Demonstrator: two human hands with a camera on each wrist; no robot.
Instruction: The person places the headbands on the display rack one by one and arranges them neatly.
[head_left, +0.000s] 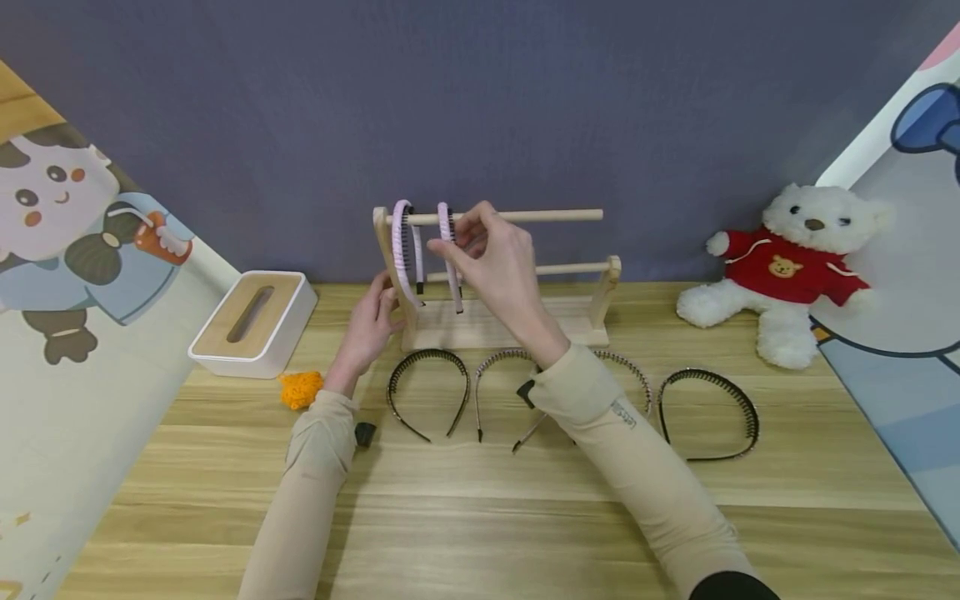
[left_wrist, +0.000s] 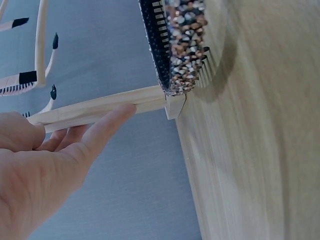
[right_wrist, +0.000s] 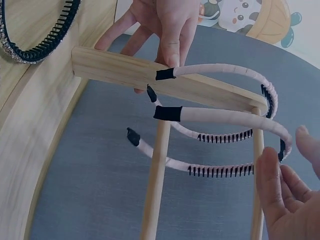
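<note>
My left hand (head_left: pixel 369 321) grips the left upright post (left_wrist: pixel 100 106) of a wooden headband stand (head_left: pixel 506 329), thumb on one side and fingers on the other. Two pale pink headbands with black comb teeth hang over the stand's upper rod (head_left: pixel 555 216). One headband (head_left: pixel 401 250) is close to the left post; the other headband (head_left: pixel 447 225) hangs a little to its right. Around the top of that second band, my right hand (head_left: pixel 498 262) has its thumb and fairly straight fingers on either side, with a small gap at the thumb in the right wrist view.
Before the stand lie a black headband (head_left: pixel 427 353), beaded headbands (head_left: pixel 630 367) partly under my right arm, and another black headband (head_left: pixel 723 383). A tissue box (head_left: pixel 255 325) and an orange item (head_left: pixel 302 390) are left; a white teddy bear (head_left: pixel 787 267) sits right.
</note>
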